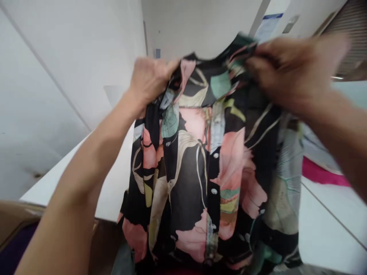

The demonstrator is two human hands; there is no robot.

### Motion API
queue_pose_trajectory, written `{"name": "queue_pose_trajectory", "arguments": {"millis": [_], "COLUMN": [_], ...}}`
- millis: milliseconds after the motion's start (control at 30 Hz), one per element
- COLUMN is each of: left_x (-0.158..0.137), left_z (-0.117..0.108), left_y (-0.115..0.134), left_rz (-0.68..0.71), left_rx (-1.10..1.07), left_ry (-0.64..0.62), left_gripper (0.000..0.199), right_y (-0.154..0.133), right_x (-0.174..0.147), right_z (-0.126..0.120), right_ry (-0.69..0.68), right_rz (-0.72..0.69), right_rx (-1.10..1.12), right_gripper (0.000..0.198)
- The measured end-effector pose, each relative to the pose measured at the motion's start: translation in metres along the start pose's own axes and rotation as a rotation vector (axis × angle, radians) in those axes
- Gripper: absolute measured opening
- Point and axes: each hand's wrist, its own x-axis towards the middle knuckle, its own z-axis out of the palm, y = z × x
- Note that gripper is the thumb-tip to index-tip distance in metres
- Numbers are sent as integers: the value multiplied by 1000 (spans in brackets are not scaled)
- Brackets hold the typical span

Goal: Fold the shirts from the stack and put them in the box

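Person holds a shirt (pixel 193 179) up in front w/ both hands, one at each side of the neck; it hangs down between the arms, approx. centre of view, over the near edge of a white table (pixel 323 225). L hand (pixel 151 78) has its fingers closed on the cloth at the collar's L side, thumb toward the neck. R hand (pixel 289 68) pinches the collar's R side, a bit higher than L; it's blurred, so exact finger positions can't be told.

Shirt is blk w/ pink, green, cream & yellow print. Front is open, w/ the inside of the back visible btwn the two front edges. Pale buttons (pixel 214 191) run down the R-hand edge. Bottom runs out of view.

Pink cloth (pixel 323 172) lies on the table, R of the shirt, near the R forearm. Lower L: brown box (pixel 17 210) w/ something dark purple (pixel 18 246) inside, partly hidden by the L forearm. White wall (pixel 57 57) on L; blue-topped notice (pixel 269 26) up top R, behind R hand.
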Motion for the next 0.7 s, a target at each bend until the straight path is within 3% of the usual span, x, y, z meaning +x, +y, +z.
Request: {"name": "queue_pose_trajectory", "arguments": {"millis": [67, 167, 267, 367, 500, 700], "left_x": [0, -6, -22, -37, -59, -130], "left_z": [31, 86, 133, 159, 152, 83], "left_y": [6, 20, 35, 37, 18, -4], "left_rz": [-22, -103, -208, -287, -441, -504], "left_rx": [-51, -204, -357, -479, -579, -548], "left_ry": [-119, -290, -510, -550, -573, -707], "left_gripper": [52, 48, 47, 52, 50, 60], "right_y": [0, 24, 62, 93, 109, 122], "right_x": [4, -4, -24, -40, -52, -95], "right_z": [18, 68, 115, 137, 123, 55], "right_ry": [-55, -324, -591, -615, -604, -609], "right_rz": [-70, -76, 34, 158, 253, 292], "right_rx": [-282, -445, -483, -377, -299, -361], "right_gripper": [33, 39, 51, 51, 49, 50]}}
